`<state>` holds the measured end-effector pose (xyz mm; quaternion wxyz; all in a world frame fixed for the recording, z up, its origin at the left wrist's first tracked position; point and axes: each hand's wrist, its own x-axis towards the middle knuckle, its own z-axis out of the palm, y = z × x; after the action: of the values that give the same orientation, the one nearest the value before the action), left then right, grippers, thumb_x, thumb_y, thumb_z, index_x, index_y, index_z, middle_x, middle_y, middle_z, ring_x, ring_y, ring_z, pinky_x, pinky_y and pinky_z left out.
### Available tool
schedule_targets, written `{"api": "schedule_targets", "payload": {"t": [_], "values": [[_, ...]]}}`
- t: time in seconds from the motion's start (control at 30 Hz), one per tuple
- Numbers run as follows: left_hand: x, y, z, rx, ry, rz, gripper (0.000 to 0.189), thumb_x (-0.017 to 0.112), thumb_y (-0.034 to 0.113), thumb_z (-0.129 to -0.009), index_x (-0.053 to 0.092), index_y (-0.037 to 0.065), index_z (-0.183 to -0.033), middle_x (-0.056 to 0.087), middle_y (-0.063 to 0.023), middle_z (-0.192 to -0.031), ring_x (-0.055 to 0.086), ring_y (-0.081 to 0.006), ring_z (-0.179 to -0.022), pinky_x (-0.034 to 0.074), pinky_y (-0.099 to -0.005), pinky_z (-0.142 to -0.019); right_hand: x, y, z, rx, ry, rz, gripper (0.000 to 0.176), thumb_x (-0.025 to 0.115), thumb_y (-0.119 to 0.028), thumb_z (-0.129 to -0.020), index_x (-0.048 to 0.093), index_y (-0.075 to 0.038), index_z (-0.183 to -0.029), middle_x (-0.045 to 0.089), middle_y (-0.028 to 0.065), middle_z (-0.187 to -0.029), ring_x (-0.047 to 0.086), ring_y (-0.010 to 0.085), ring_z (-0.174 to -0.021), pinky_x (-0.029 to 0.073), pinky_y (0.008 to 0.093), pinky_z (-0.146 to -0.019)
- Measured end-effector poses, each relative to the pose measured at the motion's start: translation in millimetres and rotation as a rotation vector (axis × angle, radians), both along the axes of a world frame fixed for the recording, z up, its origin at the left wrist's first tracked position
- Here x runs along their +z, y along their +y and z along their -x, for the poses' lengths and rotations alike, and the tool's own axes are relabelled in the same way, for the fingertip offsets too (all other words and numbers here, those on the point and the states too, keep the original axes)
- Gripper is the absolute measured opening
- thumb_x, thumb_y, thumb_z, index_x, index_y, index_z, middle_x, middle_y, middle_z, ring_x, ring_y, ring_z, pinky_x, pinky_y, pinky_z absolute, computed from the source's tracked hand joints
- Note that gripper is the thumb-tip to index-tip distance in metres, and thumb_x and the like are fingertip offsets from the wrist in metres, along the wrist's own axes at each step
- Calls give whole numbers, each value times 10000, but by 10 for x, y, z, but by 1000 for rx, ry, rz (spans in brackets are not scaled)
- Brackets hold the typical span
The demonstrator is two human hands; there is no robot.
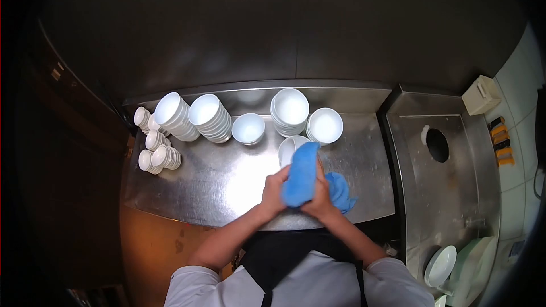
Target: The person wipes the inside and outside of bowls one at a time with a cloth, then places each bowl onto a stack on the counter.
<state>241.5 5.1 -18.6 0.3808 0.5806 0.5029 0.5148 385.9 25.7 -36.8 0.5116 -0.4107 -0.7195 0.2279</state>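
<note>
1. Both hands, right hand [275, 189] and left hand [320, 194], are clamped on a blue cloth [300, 177]; I can't tell what it covers.
2. At three o'clock, a crumpled cloth [340, 192] lies on the steel tabletop [207, 185].
3. Around twelve, white bowls [290, 108].
4. At ten, tall bowl stacks [210, 119], with small cups [166, 158] farther left.

Bowl stacks [209, 115] bar the rear counter [205, 179], with room front left.

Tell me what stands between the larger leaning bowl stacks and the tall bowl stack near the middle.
A white bowl, apart from both, on the steel counter. The head view shows it.
</note>
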Motion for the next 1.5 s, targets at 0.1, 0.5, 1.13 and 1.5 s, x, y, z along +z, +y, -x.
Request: {"api": "schedule_targets", "payload": {"t": [0.1,0.5,1.13,1.5], "values": [[-195,-157,186,-80,244,-164,193,587,125,-954,646,12,-1098,667,-92,-818,596,-98,-737,490,-291,-667,306,144,213,75,309,85,487,725,-187,-751,595,32,-1166,668,132,-1088,650,254,-997,490,355,-904],[-110,-298,770,50,279,-151,189,642,144,-922,660,-6,-1036,694,-28,-857,606,-65,-784,504,-274,-686,473,107,778,302,65,4,627,718,-169,-703,533,70,-1254,541,249,-1282,535,368,-1215,390,422,-1054],[211,-23,849,-71,-930,280,650,563,466,-914,440,5,-1355,586,-174,-1192,574,-273,-1121,445,-383,-988,174,-32,789,619,-34,-28,515,702,-149,-809,539,-17,-1280,606,182,-1202,580,367,-1101,399,409,-1041],[99,75,984,-240,-1273,658,536,414,461,-986,555,29,-1271,602,-149,-1261,573,-292,-1172,413,-426,-1061,419,278,698,642,-710,-519,636,656,-263,-693,567,116,-1196,516,260,-1328,446,386,-1313,254,548,-1150]]}}
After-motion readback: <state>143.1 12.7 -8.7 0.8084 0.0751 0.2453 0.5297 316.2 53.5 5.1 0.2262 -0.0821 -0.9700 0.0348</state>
